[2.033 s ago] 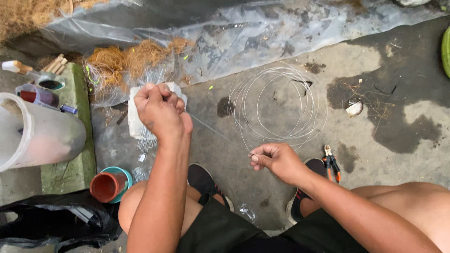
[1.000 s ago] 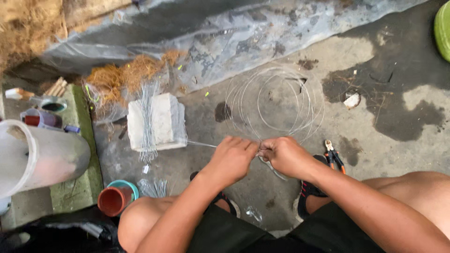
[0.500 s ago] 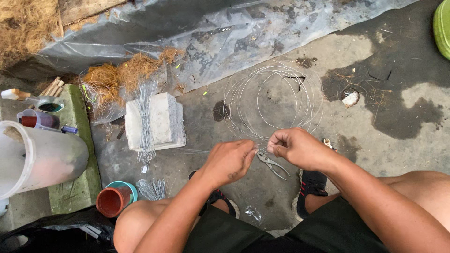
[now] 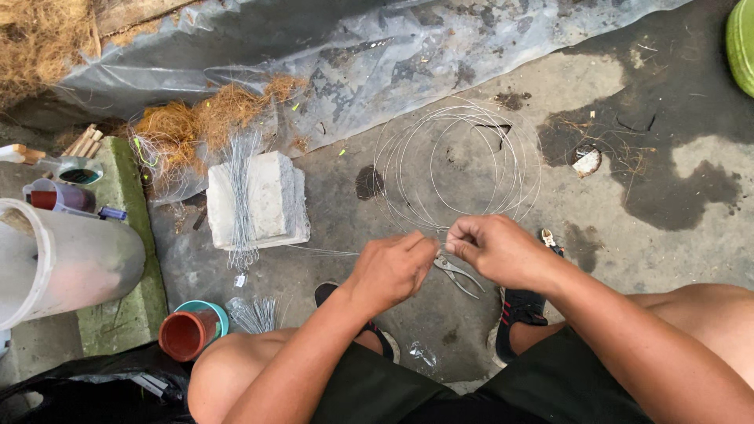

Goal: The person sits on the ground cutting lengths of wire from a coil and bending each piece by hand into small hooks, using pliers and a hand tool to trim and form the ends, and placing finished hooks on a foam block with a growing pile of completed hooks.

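- Wire strand (image 4: 330, 251): thin, grey and nearly straight; it runs level above the concrete floor (image 4: 644, 196) from near the white block (image 4: 271, 200) to the hands at centre frame.
- Cut wire pieces (image 4: 242, 196): a bundle lies draped over the white block, and a second small bunch (image 4: 255, 312) lies on the floor beside the terracotta pot (image 4: 184, 334). Judged from these, several lengths are already cut and set aside.
- Left hand (image 4: 390, 271): closed around the strand, fingers pinched on it at the near end.
- Pliers (image 4: 459, 275): they lie on the floor just below the hands, held by neither hand.
- Right hand (image 4: 499, 250): closed, fingertips pinched on the wire, almost touching the left hand. Whether the wire is being bent or only held taut cannot be told.
- Wire coil (image 4: 459, 165): several loose grey loops lie flat on the floor beyond the hands. A good share of stock appears uncut, so the work looks partway through.
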A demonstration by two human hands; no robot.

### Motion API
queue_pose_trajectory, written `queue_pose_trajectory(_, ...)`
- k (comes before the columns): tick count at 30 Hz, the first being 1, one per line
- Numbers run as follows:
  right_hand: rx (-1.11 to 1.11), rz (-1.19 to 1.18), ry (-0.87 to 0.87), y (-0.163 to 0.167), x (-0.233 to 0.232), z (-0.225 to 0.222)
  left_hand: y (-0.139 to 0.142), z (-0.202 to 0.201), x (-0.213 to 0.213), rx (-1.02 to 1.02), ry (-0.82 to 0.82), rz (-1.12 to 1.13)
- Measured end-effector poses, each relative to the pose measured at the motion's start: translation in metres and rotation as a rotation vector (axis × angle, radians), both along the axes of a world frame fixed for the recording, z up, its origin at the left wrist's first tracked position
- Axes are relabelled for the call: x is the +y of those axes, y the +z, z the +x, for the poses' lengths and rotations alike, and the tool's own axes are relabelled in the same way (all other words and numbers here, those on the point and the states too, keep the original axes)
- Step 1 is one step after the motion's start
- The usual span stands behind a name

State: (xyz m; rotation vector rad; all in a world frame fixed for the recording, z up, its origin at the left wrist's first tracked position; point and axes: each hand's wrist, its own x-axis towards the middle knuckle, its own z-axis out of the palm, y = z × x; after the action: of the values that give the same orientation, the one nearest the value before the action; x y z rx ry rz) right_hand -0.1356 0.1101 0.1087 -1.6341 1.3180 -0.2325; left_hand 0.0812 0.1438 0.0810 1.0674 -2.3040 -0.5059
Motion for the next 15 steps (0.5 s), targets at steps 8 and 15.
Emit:
queue_pose_trajectory(8, -0.079, -0.074, -0.019, 0.009, -0.004, -0.015, 0.009, 0.001, -0.006, 0.025, 0.031, -0.009)
queue_pose_trajectory(15, -0.073, -0.211, -0.039, 0.008, 0.003, -0.009, 0.013, -0.002, -0.003, 0.07, 0.068, -0.011)
